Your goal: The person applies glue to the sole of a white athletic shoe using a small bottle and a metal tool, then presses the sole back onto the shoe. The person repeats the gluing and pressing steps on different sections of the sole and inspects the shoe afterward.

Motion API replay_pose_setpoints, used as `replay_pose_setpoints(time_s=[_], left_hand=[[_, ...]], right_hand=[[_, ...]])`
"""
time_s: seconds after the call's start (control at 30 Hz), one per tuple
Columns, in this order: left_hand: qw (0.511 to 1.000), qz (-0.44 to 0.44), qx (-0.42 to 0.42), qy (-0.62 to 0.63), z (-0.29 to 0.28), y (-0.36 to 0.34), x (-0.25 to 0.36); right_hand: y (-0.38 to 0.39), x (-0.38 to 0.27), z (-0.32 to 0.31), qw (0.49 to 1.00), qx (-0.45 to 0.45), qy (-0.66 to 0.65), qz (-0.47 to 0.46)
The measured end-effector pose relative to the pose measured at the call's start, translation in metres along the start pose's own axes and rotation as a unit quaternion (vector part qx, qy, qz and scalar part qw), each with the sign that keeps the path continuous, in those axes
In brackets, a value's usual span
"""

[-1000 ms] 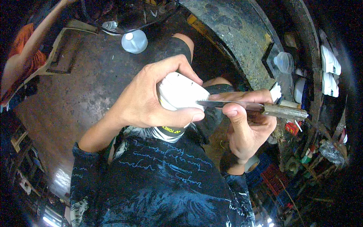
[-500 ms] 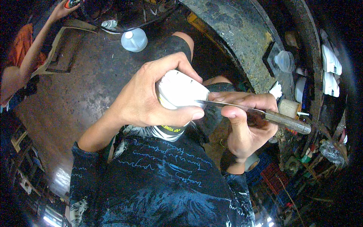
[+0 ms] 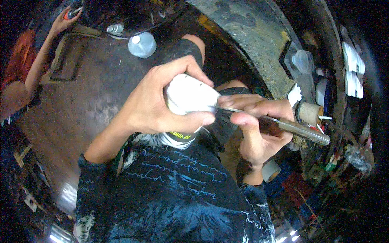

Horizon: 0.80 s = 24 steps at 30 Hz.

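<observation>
White rounded block (image 3: 191, 94), held snug by left hand (image 3: 153, 95). Keep thin wooden-handled metal knife (image 3: 292, 128), pinched by right hand (image 3: 264, 139), slow and steady.

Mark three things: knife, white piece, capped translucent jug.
Knife (image 3: 292, 129): head view, on the handle, toward its blade end.
White piece (image 3: 191, 95): head view, middle of its upper face.
Capped translucent jug (image 3: 144, 45): head view, on the body beside the cap.
</observation>
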<state>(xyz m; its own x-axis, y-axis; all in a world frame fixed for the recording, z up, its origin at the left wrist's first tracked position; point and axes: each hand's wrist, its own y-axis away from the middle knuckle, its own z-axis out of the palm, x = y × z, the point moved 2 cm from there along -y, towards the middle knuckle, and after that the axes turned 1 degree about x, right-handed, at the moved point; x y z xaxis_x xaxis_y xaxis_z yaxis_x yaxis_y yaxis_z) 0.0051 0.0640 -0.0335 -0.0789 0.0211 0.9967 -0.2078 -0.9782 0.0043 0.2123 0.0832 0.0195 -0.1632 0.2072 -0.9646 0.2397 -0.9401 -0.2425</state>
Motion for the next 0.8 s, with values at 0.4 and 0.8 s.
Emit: replay_pose_setpoints(time_s=[0.4, 0.8], left_hand=[[0.998, -0.064, -0.02, 0.006, -0.009, -0.012, 0.006], [0.997, -0.08, 0.004, 0.019, -0.007, -0.015, 0.007]], right_hand=[[0.095, -0.109, -0.244, 0.829, 0.457, 0.322, 0.009], [0.112, -0.026, -0.466, 0.823, 0.354, 0.285, 0.34]])
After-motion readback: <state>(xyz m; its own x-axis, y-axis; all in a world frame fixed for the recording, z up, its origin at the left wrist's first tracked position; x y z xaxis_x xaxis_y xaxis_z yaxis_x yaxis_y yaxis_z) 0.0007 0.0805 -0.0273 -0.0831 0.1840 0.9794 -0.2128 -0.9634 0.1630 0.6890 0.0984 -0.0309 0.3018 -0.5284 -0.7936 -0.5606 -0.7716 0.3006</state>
